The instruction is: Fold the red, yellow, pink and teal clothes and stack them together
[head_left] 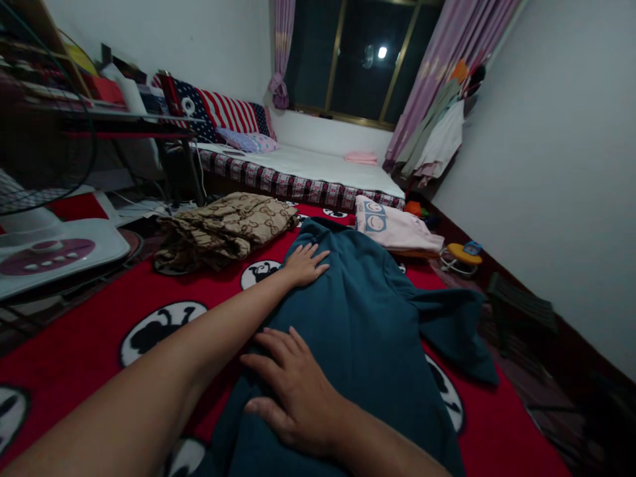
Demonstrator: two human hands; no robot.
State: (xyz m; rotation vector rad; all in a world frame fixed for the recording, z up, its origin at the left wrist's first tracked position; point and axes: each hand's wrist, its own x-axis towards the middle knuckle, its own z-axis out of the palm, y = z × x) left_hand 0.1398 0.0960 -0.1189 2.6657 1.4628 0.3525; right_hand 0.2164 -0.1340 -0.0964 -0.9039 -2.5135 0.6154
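Observation:
A dark teal long-sleeved garment point(358, 318) lies spread over a red blanket point(218, 291) with black-and-white round prints. One sleeve point(457, 324) reaches out to the right, bent toward me. My left hand point(306, 265) rests flat on the garment's upper left part, near the collar end, fingers spread. Closer to me, my right hand point(298, 391) lies over the garment's left edge with its fingers apart. Neither hand grips anything. The garment's left sleeve is mostly hidden by my arms.
Beyond the garment lie a crumpled brown patterned cloth point(228, 228) and folded pale pink clothing point(392, 225). A white fan base point(54, 248) stands left, near a cluttered desk point(134, 122). On the right are a yellow stool point(464, 254) and a dark stool point(521, 301). A bed point(308, 162) stands behind.

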